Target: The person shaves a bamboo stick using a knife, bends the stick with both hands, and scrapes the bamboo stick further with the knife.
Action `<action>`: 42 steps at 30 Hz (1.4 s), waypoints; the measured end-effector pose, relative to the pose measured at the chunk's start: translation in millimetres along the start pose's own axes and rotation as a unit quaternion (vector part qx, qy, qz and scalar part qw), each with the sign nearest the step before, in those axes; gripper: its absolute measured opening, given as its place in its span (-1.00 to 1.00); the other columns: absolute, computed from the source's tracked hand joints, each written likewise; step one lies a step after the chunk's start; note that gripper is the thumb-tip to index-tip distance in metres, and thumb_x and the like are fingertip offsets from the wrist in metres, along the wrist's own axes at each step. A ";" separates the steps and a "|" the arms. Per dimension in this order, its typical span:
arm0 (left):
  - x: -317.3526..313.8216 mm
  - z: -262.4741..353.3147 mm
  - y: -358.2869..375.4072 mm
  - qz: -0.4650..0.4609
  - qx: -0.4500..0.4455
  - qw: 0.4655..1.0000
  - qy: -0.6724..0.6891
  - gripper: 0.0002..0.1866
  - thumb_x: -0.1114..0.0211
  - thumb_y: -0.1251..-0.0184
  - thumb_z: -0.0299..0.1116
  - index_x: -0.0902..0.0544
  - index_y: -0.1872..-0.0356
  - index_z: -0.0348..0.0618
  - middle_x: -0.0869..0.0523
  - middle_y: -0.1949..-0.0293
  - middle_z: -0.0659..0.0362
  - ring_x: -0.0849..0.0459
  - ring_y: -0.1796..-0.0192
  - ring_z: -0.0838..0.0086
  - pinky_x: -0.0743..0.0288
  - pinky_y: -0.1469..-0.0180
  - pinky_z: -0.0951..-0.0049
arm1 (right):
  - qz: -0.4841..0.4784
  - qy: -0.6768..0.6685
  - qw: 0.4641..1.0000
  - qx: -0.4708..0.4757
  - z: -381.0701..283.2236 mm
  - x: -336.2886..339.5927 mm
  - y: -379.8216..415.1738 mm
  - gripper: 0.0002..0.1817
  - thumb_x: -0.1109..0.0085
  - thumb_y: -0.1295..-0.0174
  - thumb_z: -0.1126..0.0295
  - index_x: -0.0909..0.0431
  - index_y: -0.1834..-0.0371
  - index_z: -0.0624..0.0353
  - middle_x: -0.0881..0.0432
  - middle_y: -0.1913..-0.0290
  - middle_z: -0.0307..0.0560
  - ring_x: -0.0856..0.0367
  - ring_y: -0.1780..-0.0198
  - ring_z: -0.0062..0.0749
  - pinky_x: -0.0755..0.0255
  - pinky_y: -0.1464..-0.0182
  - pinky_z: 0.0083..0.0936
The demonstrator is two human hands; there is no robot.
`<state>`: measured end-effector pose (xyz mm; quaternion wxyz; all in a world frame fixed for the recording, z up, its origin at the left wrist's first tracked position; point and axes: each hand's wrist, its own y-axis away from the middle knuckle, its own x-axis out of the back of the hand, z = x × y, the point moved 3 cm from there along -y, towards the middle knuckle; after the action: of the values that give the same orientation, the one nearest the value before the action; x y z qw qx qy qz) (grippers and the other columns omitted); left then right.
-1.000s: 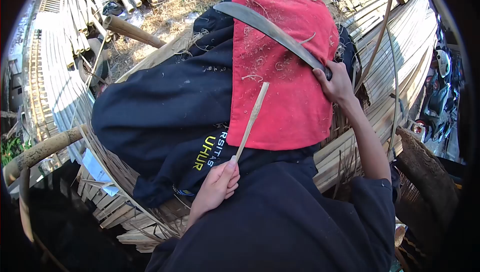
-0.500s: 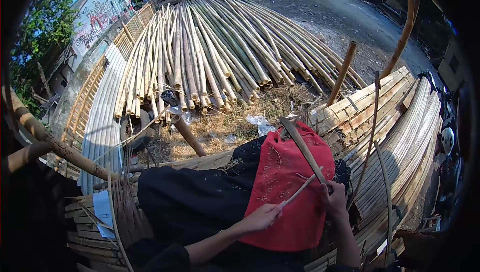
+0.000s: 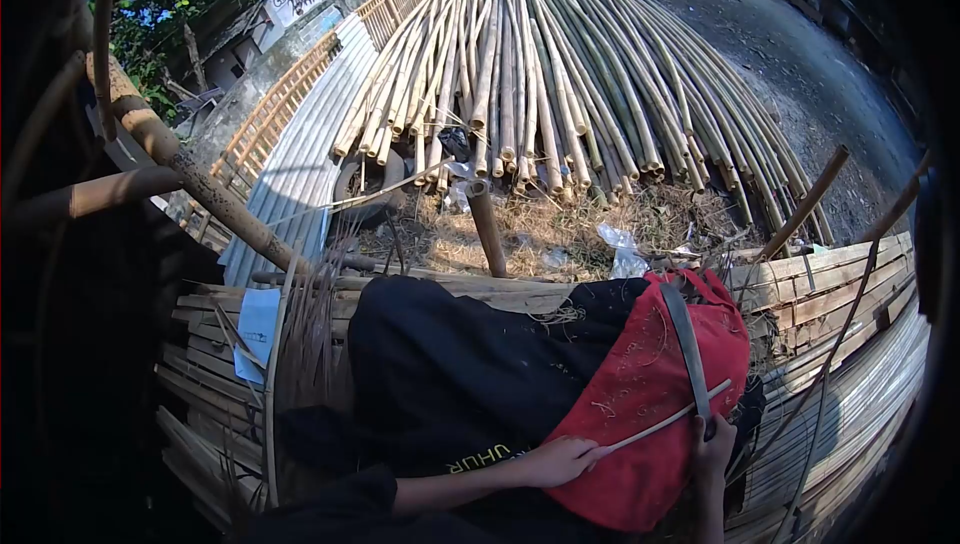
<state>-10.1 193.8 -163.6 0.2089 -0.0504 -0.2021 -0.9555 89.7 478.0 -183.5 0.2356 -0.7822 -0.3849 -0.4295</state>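
Note:
My left hand [image 3: 562, 462] pinches the near end of a thin bamboo strip [image 3: 668, 419] that slants up to the right across a red cloth [image 3: 640, 414] on my lap. My right hand [image 3: 714, 446] grips the handle of a long curved knife [image 3: 685, 344]. The blade points away from me and crosses the far end of the strip. Bamboo shavings lie scattered on the cloth. Under it is dark clothing with yellow lettering [image 3: 478, 460].
A large heap of long bamboo poles [image 3: 540, 74] lies ahead on dry grass. Flat bamboo slats [image 3: 840, 294] are stacked at the right, more [image 3: 215, 384] at the left. A thick post [image 3: 190, 179] slants at left. A short stake [image 3: 487, 229] stands upright ahead.
The view has swung up from my lap toward the yard and the bamboo heap. Both hands keep their hold; the strip now meets the blade, earlier apart from it.

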 end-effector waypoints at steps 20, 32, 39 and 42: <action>-17.8 16.1 -38.0 0.041 -0.066 0.997 0.021 -0.59 0.09 -0.64 -0.19 -0.58 0.19 -0.35 -0.64 0.39 -0.10 -0.65 0.26 0.08 -0.44 0.14 0.15 | -0.066 0.153 0.982 0.083 -53.0 38.5 20.3 -0.41 -0.39 -0.04 -0.16 -0.51 0.53 0.23 -0.52 0.63 0.09 -0.57 0.50 0.13 -0.39 0.38 -0.06; -24.8 45.7 -23.5 0.122 -0.010 0.985 -0.126 -0.69 -0.04 -0.59 -0.30 -0.57 0.31 -0.33 -0.54 0.61 -0.22 -0.59 0.57 -0.07 -0.32 0.50 0.02 | -0.101 0.127 0.986 0.040 -45.5 43.2 21.7 -0.29 -0.30 -0.11 -0.27 -0.57 0.59 0.32 -0.49 0.70 0.15 -0.59 0.57 0.08 -0.46 0.45 -0.14; -28.6 37.5 -13.2 0.142 0.008 0.974 -0.174 -0.72 -0.07 -0.58 -0.33 -0.53 0.36 -0.28 -0.46 0.68 -0.14 -0.50 0.69 0.08 -0.23 0.59 0.12 | -0.086 0.063 0.994 0.024 -26.9 30.8 18.6 -0.25 -0.25 -0.14 -0.32 -0.56 0.66 0.30 -0.52 0.70 0.16 -0.62 0.58 0.03 -0.50 0.45 -0.19; -27.7 36.1 -5.2 0.138 0.023 0.973 -0.184 -0.72 -0.09 -0.57 -0.35 -0.51 0.39 -0.27 -0.45 0.70 -0.13 -0.48 0.71 0.09 -0.21 0.60 0.12 | -0.084 0.049 0.995 0.026 -22.9 29.6 11.8 -0.25 -0.25 -0.15 -0.30 -0.55 0.68 0.31 -0.51 0.71 0.16 -0.60 0.60 0.03 -0.48 0.46 -0.21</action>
<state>13.3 223.4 -137.5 0.2995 -0.2482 -0.2500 -0.8867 97.8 466.8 -146.8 0.2377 -0.7188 -0.4477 -0.4758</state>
